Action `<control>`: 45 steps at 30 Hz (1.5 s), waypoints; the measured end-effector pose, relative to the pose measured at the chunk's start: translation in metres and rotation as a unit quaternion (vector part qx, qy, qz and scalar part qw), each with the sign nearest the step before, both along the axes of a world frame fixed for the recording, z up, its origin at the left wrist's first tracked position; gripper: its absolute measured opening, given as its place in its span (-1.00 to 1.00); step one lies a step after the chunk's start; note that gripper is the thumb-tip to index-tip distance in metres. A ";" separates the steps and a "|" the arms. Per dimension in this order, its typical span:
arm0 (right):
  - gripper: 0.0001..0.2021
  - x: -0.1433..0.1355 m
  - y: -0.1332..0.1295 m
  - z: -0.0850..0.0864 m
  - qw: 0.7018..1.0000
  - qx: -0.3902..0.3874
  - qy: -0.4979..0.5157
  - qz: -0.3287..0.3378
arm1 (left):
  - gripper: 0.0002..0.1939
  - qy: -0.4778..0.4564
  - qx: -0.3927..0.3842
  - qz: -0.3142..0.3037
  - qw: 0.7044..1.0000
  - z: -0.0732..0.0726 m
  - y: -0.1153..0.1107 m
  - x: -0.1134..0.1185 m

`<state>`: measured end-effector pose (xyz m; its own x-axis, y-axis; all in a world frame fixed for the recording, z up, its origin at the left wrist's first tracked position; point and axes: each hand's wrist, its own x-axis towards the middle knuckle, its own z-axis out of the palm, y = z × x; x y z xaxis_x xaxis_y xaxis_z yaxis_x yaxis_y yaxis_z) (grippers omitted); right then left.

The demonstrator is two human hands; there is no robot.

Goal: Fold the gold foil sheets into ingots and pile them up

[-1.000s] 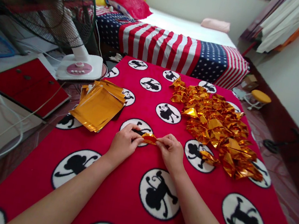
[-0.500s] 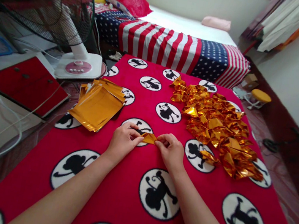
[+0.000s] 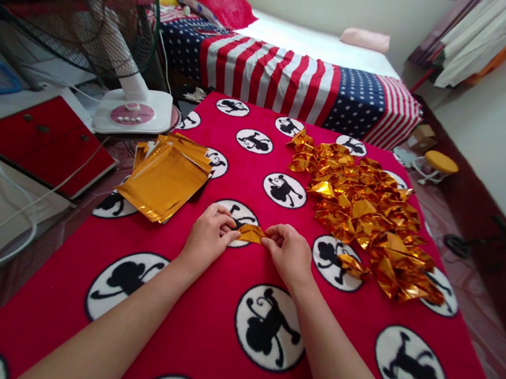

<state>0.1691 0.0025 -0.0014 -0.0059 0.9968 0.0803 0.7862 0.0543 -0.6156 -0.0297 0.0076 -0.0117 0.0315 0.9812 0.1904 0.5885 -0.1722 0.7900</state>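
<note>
Our left hand point(image 3: 206, 233) and right hand point(image 3: 289, 251) pinch foil point(image 3: 251, 234) at nine and three o'clock, flatter-looking than a second ago, suggesting the folding is advancing.

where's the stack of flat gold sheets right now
In the head view, the stack of flat gold sheets lies on the left side of the red cloth, between the white fan base and the left hand.
</note>
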 end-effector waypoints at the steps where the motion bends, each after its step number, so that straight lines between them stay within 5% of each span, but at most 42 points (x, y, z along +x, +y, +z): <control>1: -0.91 -0.001 0.001 0.002 1.000 -0.008 -0.008 -0.003 | -0.93 0.000 0.000 -0.002 1.000 -0.001 0.000 0.000; 6: -0.96 -0.004 0.001 0.008 1.000 -0.019 -0.020 -0.011 | -0.97 0.010 0.013 -0.024 1.000 -0.004 -0.001 -0.001; 11: -0.98 0.000 -0.009 -0.001 0.994 -0.005 0.113 0.003 | -0.97 -0.010 0.042 -0.051 0.998 -0.001 -0.003 0.000; 15: -0.97 0.000 -0.016 -0.008 0.982 0.024 0.190 0.003 | -0.97 -0.071 -0.017 -0.047 0.996 0.001 -0.006 0.001; 22: -0.90 -0.001 -0.018 -0.007 0.979 0.069 0.184 0.052 | -0.96 -0.148 -0.033 -0.034 0.988 0.005 -0.007 0.004; 34: -0.83 -0.002 -0.022 -0.001 0.972 0.103 0.206 0.048 | -0.86 -0.092 -0.016 -0.063 0.994 0.002 -0.005 0.005; 45: -0.84 -0.011 -0.024 0.000 0.963 0.059 0.258 0.055 | -0.91 -0.141 0.023 -0.108 0.984 0.008 -0.007 0.011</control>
<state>0.1586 -0.0219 -0.0013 -0.0405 0.9760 0.2138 0.3630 0.2138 -0.9070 -0.0187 0.0003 -0.0040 0.1782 0.9475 0.2656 0.2917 -0.3086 0.9054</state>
